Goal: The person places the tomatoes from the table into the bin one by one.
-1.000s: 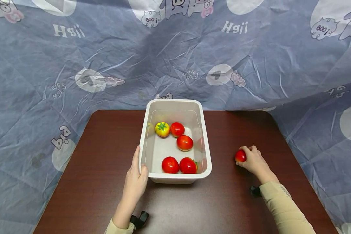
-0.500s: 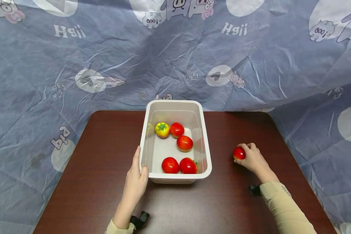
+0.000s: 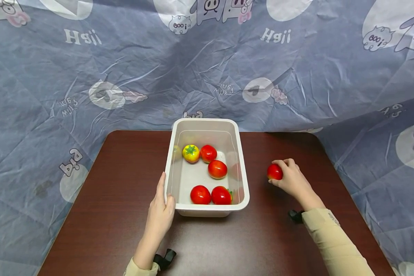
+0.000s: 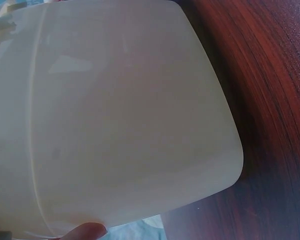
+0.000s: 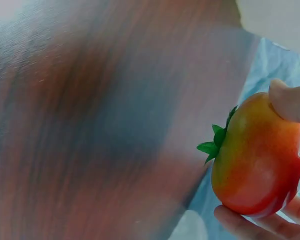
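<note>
My right hand pinches a red tomato between thumb and fingers, to the right of the bin. In the right wrist view the tomato shows yellow-orange near its green leafy top, with the thumb on one side and fingers on the other. My left hand holds the near left corner of a whitish plastic bin, index finger along its side and thumb at the rim. Inside the bin lie several red tomatoes and a yellow one with a green top. The left wrist view shows the bin's outer wall.
The bin stands on a dark brown table, near its far edge. A blue-grey printed cloth hangs behind and round the table. Black straps with small mounts sit at both wrists.
My right hand has moved up and to the left with the tomato, closer to the bin. The left hand and the bin stay where they were.
</note>
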### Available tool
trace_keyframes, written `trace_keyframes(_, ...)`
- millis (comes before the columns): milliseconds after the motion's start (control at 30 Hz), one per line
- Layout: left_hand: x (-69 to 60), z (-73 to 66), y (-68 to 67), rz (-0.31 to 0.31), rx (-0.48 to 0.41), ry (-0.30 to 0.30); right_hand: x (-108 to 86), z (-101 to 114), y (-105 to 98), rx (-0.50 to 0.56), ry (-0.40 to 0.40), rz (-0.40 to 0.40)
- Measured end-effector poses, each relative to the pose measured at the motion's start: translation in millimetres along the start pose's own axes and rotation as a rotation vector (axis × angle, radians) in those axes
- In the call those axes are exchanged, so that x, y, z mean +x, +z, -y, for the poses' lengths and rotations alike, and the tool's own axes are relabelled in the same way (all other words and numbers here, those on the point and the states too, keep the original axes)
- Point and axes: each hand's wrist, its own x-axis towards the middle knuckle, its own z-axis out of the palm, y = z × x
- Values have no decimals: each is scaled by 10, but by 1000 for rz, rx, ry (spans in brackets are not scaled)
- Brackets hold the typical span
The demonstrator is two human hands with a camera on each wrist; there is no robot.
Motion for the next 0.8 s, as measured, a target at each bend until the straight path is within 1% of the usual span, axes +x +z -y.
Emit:
trace_keyframes(167, 5, 0, -1, 2, -4, -4, 39, 110, -48, -12, -42, -36)
trace_keyframes(400, 5, 4, -1, -1, -2, -8, 63, 273, -127, -3, -56, -44)
trace_keyframes(600, 6, -2, -6, 0, 3, -8, 89, 485, -213, -3, -103, -82)
trace_keyframes(800, 8, 10, 3, 4, 1, -4, 133, 681, -286, 4, -140, -94)
